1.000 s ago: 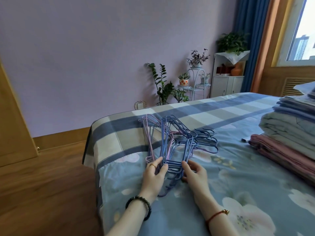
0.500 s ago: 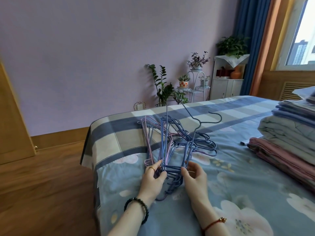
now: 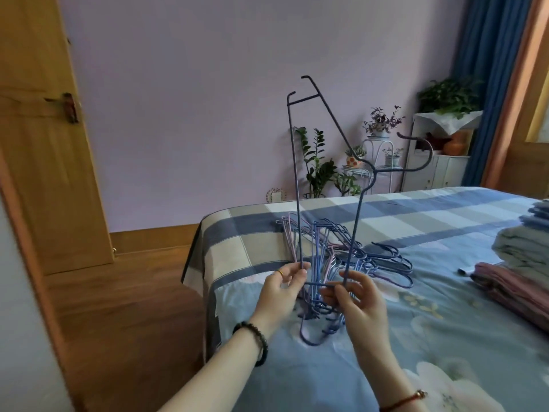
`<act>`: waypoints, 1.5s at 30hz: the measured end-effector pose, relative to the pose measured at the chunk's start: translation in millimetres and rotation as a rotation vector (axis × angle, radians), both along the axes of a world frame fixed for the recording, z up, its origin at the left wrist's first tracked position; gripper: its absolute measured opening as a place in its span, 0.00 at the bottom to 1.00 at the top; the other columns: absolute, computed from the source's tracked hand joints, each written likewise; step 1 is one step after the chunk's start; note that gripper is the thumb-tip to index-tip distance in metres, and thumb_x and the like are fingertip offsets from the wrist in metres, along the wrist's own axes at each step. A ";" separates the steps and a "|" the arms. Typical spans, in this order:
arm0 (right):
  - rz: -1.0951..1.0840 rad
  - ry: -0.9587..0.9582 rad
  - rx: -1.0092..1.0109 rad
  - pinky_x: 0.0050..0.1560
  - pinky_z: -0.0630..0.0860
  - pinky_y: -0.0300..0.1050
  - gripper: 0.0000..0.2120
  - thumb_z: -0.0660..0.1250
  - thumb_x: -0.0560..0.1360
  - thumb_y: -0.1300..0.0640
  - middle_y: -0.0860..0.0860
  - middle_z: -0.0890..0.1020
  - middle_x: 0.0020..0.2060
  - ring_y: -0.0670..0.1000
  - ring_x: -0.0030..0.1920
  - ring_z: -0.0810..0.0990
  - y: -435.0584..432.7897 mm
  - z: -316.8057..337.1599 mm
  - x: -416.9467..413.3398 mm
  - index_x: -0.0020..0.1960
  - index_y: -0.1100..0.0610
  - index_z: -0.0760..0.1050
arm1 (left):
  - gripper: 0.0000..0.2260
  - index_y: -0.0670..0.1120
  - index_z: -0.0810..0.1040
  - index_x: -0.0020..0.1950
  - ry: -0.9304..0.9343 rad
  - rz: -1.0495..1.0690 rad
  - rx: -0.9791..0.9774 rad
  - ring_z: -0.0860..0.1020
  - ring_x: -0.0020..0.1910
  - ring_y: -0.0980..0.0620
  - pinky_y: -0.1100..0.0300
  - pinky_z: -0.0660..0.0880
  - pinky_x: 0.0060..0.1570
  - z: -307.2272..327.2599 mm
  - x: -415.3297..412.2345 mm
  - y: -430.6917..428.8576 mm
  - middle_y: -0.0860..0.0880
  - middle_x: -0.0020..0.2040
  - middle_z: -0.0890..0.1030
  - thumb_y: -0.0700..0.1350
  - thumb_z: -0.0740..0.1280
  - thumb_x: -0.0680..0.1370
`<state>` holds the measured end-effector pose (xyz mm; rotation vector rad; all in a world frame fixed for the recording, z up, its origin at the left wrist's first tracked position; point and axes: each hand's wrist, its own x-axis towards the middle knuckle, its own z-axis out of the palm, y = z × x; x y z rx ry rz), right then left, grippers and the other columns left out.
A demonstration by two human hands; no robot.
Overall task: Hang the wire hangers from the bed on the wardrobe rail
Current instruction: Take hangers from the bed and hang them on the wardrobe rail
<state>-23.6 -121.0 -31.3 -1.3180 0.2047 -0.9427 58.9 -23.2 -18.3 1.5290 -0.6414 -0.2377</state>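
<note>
A dark blue wire hanger stands upright on end above the bed, its hook pointing right. My left hand pinches its long straight bar near the bottom. My right hand pinches the other lower corner. Beneath them a heap of several blue and pink wire hangers lies on the bed. The wardrobe rail is not in view.
A wooden door stands at the left above wood flooring. Folded bedding is stacked on the bed's right side. Potted plants and a white cabinet line the far wall by a blue curtain.
One dark blue hanger has been lifted out of the heap and raised upright between both hands. The view has swung left, bringing the door in.
</note>
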 end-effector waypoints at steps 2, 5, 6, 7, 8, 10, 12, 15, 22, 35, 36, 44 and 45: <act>0.044 -0.021 -0.006 0.32 0.78 0.36 0.12 0.59 0.74 0.74 0.56 0.81 0.33 0.47 0.29 0.82 12.7 10.8 -1.9 0.44 0.58 0.72 | 0.06 0.52 0.77 0.47 -0.025 -0.003 -0.071 0.77 0.47 0.66 0.78 0.71 0.45 18.4 -0.1 16.2 0.56 0.46 0.79 0.42 0.62 0.78; 0.133 -0.040 -0.022 0.33 0.79 0.37 0.11 0.59 0.74 0.73 0.54 0.82 0.32 0.49 0.30 0.83 35.0 26.8 -3.1 0.46 0.59 0.72 | 0.07 0.44 0.77 0.52 -0.055 0.018 -0.160 0.78 0.38 0.67 0.77 0.72 0.39 47.0 1.9 46.7 0.54 0.42 0.79 0.40 0.60 0.79; 0.169 -0.041 -0.020 0.33 0.80 0.38 0.10 0.59 0.74 0.73 0.55 0.82 0.33 0.50 0.31 0.83 43.0 32.0 -2.6 0.46 0.60 0.72 | 0.08 0.45 0.77 0.54 -0.057 0.028 -0.180 0.77 0.40 0.63 0.73 0.72 0.41 57.3 2.1 58.2 0.54 0.41 0.79 0.40 0.60 0.79; 0.202 -0.043 -0.018 0.34 0.80 0.38 0.09 0.59 0.74 0.73 0.57 0.81 0.35 0.50 0.32 0.83 51.5 37.5 -1.9 0.47 0.61 0.72 | 0.07 0.47 0.78 0.53 -0.061 0.046 -0.194 0.77 0.42 0.60 0.69 0.73 0.43 66.7 3.7 70.4 0.53 0.42 0.80 0.41 0.60 0.79; 0.233 -0.047 -0.021 0.34 0.80 0.39 0.09 0.59 0.74 0.73 0.59 0.81 0.36 0.51 0.33 0.84 60.4 43.0 -0.7 0.48 0.62 0.72 | 0.07 0.49 0.77 0.50 -0.067 0.065 -0.215 0.77 0.43 0.57 0.65 0.74 0.44 76.7 4.2 83.4 0.53 0.42 0.80 0.41 0.61 0.79; 0.297 -0.057 -0.046 0.35 0.81 0.41 0.09 0.59 0.75 0.72 0.60 0.81 0.38 0.53 0.35 0.84 79.2 55.1 2.2 0.49 0.61 0.73 | 0.08 0.50 0.77 0.48 -0.082 0.103 -0.262 0.78 0.41 0.56 0.63 0.76 0.43 93.8 7.0 110.9 0.52 0.41 0.81 0.40 0.61 0.78; 0.351 -0.068 -0.069 0.36 0.81 0.42 0.09 0.59 0.75 0.71 0.58 0.82 0.37 0.53 0.35 0.84 100.6 68.2 5.3 0.48 0.60 0.74 | 0.08 0.50 0.77 0.49 -0.098 0.142 -0.296 0.79 0.39 0.56 0.64 0.79 0.38 109.0 7.5 141.4 0.52 0.40 0.81 0.39 0.62 0.78; 0.426 -0.099 -0.096 0.36 0.82 0.43 0.09 0.59 0.75 0.71 0.56 0.82 0.34 0.52 0.34 0.84 138.5 89.9 9.5 0.47 0.60 0.74 | 0.08 0.50 0.78 0.51 -0.137 0.219 -0.325 0.81 0.39 0.54 0.61 0.80 0.36 128.1 6.7 190.8 0.51 0.41 0.82 0.38 0.63 0.77; 0.623 -0.183 -0.122 0.35 0.81 0.38 0.10 0.60 0.75 0.69 0.58 0.80 0.38 0.48 0.32 0.83 248.2 139.1 18.1 0.54 0.62 0.74 | 0.08 0.47 0.77 0.48 -0.179 0.448 -0.466 0.81 0.30 0.57 0.63 0.78 0.28 163.3 -15.6 314.5 0.54 0.33 0.83 0.35 0.63 0.76; 0.909 -0.254 -0.305 0.32 0.81 0.38 0.08 0.63 0.74 0.67 0.55 0.82 0.36 0.48 0.32 0.83 467.7 201.2 21.1 0.48 0.57 0.78 | 0.08 0.45 0.76 0.47 -0.150 0.857 -0.659 0.81 0.29 0.56 0.63 0.80 0.31 195.8 -78.6 533.2 0.47 0.38 0.81 0.34 0.62 0.77; 0.917 -0.257 -0.329 0.32 0.80 0.37 0.08 0.64 0.74 0.66 0.56 0.82 0.37 0.49 0.32 0.84 483.3 205.3 20.2 0.49 0.58 0.78 | 0.08 0.45 0.76 0.47 -0.147 0.884 -0.670 0.82 0.29 0.56 0.63 0.80 0.32 197.9 -83.6 547.2 0.47 0.40 0.80 0.34 0.61 0.77; 0.906 -0.387 -0.537 0.44 0.82 0.54 0.08 0.66 0.72 0.62 0.51 0.84 0.36 0.52 0.35 0.84 603.7 242.0 8.2 0.47 0.50 0.78 | 0.11 0.40 0.74 0.59 -0.145 1.109 -0.737 0.81 0.31 0.57 0.66 0.78 0.28 220.5 -120.2 652.4 0.47 0.41 0.80 0.35 0.62 0.78; 0.899 -0.414 -0.560 0.45 0.81 0.54 0.09 0.66 0.72 0.62 0.51 0.84 0.37 0.51 0.36 0.84 617.8 248.2 6.2 0.49 0.52 0.79 | 0.12 0.39 0.74 0.61 -0.149 1.129 -0.747 0.81 0.34 0.56 0.66 0.78 0.28 224.0 -123.7 664.6 0.47 0.42 0.80 0.35 0.62 0.78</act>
